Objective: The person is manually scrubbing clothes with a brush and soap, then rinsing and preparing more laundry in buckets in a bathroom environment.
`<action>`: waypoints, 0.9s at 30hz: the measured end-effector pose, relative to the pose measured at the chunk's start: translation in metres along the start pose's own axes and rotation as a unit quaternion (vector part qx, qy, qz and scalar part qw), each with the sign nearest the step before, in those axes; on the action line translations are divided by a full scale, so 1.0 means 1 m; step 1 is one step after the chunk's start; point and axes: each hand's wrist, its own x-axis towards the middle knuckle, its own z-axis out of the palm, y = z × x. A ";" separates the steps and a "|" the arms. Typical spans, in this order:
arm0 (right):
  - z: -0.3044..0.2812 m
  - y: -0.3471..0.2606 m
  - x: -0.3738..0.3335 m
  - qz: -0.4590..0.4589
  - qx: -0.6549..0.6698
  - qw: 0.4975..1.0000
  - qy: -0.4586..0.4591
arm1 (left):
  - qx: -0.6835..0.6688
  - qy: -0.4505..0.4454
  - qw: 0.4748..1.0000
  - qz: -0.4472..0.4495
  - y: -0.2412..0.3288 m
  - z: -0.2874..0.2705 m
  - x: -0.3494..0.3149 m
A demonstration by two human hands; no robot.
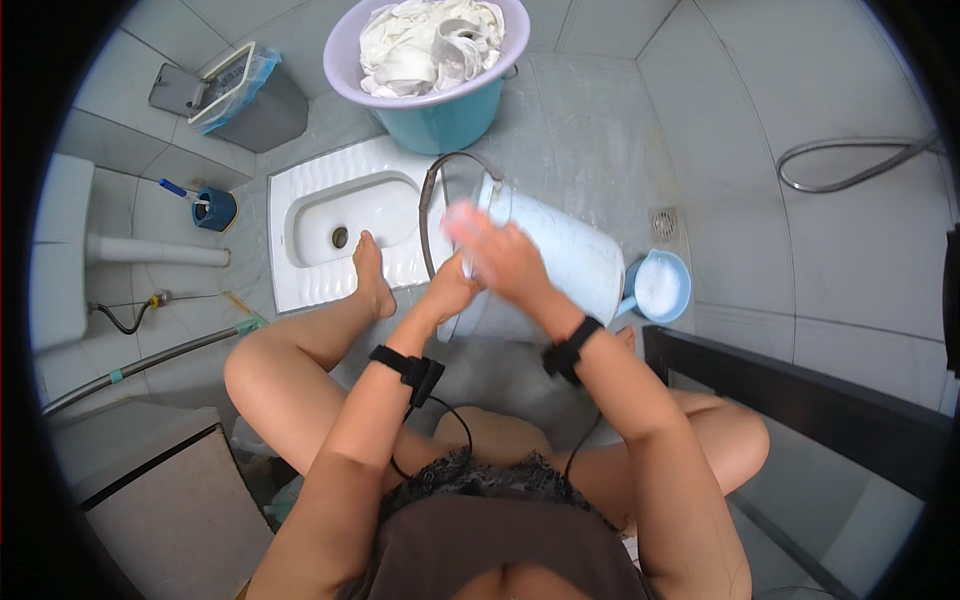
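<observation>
A pale blue bucket [570, 252] lies tipped on its side on the floor before me, its mouth turned to the left. Its dark curved handle [427, 205] sticks out past the rim. My left hand [447, 293] is closed at the near side of the bucket's rim, its fingertips partly hidden. Across the rim reaches my right hand [508, 260], smeared by motion; whether its pinkish end is fingers or something held, I cannot tell. To the right of the bucket's base stands a light blue dipper [683, 285] with white suds in it.
Beyond the bucket, a purple basin [340, 60] of white cloth rests on a teal bucket [440, 122]. A white squat toilet [290, 290] lies to the left, near a grey trash bin [270, 115] and a toilet brush holder [222, 210]. A black bar [800, 405] runs along the right.
</observation>
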 end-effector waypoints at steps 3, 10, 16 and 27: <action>-0.003 0.043 0.029 0.147 -0.076 0.985 0.038 | -0.136 -0.032 0.981 -0.137 0.020 0.006 0.014; 0.005 -0.015 -0.002 0.109 -0.067 0.991 0.039 | -0.094 -0.004 0.987 -0.134 0.005 -0.003 0.004; -0.006 0.027 0.019 0.304 -0.175 0.933 0.076 | -0.191 0.011 0.971 -0.143 0.020 0.006 0.019; -0.044 0.040 -0.064 0.360 -0.277 0.881 0.136 | -0.171 0.029 0.971 -0.166 0.034 0.005 0.032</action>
